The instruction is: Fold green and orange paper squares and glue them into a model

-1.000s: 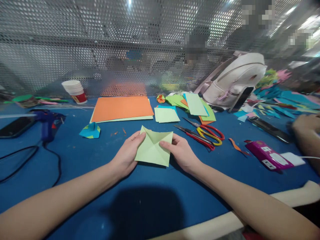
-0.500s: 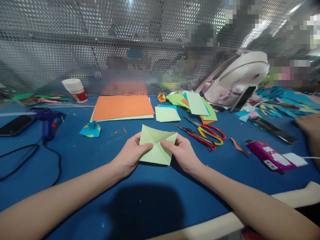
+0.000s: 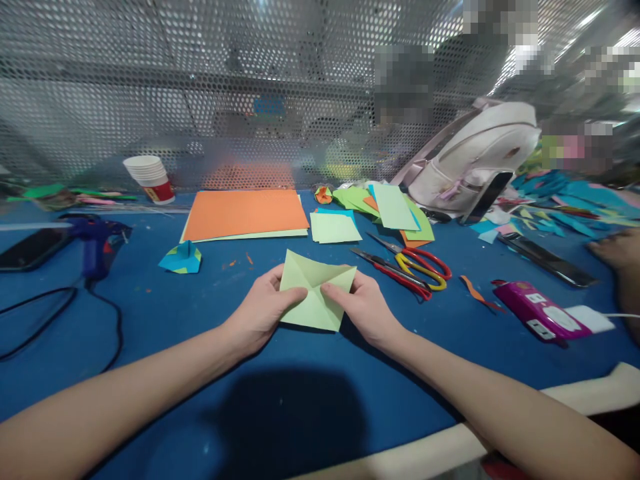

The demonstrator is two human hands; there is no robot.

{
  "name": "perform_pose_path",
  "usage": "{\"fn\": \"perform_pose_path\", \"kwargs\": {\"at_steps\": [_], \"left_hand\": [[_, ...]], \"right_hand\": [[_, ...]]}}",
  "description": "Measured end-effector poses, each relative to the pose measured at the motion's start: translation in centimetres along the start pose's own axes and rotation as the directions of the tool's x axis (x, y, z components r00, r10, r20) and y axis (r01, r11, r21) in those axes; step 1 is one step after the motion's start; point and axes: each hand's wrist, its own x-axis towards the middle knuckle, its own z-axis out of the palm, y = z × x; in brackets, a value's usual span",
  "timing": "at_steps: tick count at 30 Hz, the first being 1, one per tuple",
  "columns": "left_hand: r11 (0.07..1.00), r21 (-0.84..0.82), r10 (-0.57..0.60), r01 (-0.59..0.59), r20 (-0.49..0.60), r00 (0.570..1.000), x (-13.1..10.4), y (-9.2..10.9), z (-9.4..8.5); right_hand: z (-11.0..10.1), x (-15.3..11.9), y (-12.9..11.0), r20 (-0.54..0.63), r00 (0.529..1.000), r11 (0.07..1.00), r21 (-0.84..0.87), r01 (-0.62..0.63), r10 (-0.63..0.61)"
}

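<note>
A pale green square of paper point(image 3: 316, 308) with diagonal creases is held just above the blue table point(image 3: 300, 353). My left hand point(image 3: 260, 307) grips its left side, thumb on the front near the centre and fingers behind. On the right side my right hand point(image 3: 367, 303) pinches it the same way, with the thumb close to the middle. The paper's upper edge dips between its raised corners. Behind it lie a small stack of pale green squares point(image 3: 335, 228) and a large orange sheet point(image 3: 245, 215).
Two pairs of scissors point(image 3: 410, 267) lie right of my hands, near a purple power bank point(image 3: 543, 312). At left are a blue glue gun point(image 3: 97, 247) and a folded blue paper piece point(image 3: 183, 259). Paper cups point(image 3: 150, 179) and a backpack point(image 3: 475, 157) stand behind; another person's hand point(image 3: 617, 250) rests far right.
</note>
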Motion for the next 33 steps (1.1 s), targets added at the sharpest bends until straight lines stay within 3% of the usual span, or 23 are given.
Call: {"fn": "perform_pose_path", "kwargs": {"at_steps": [33], "left_hand": [[0.996,-0.069,-0.060,0.060,-0.002,0.998,0.13,-0.14,-0.02]], "right_hand": [[0.06,-0.10,-0.08,0.088,0.996,0.999,0.022,-0.028,0.026]]}}
